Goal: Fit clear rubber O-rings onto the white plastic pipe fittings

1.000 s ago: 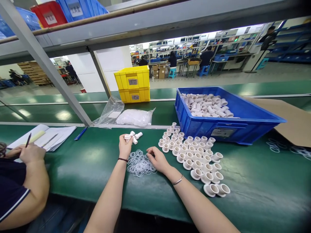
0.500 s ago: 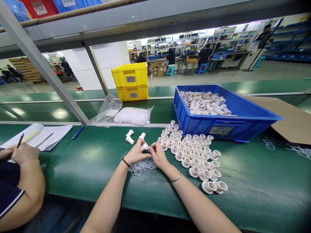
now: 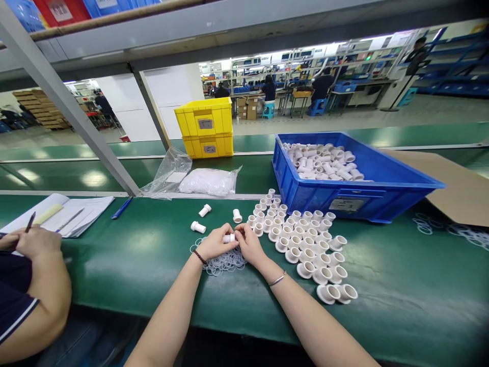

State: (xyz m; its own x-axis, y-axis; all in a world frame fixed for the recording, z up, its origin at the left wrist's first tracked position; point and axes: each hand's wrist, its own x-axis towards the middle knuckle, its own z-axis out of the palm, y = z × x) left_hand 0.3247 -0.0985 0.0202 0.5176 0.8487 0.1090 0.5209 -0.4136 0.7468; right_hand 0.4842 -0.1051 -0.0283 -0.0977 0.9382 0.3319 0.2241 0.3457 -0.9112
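Note:
My left hand [image 3: 214,244] and my right hand [image 3: 250,244] meet over a pile of thin clear rings [image 3: 223,262] on the green bench. Between their fingertips they pinch one small white plastic fitting [image 3: 229,238], lying sideways. Three loose white fittings lie just beyond: one fitting [image 3: 197,227] at the left, another fitting [image 3: 205,210] behind it, a third fitting [image 3: 237,216] upright. To the right, several white flanged fittings [image 3: 305,244] stand in rows with open ends up.
A blue bin [image 3: 382,196] of white fittings sits at the back right, with cardboard [image 3: 454,188] beside it. Clear plastic bags [image 3: 198,181] and yellow crates [image 3: 206,127] lie behind. At the left a co-worker's hand [image 3: 36,242] holds a pen over papers [image 3: 61,214].
My left hand came down from holding a fitting up, and my right hand left the ring pile to meet it. Both now pinch one fitting low over the rings; loose fittings shifted.

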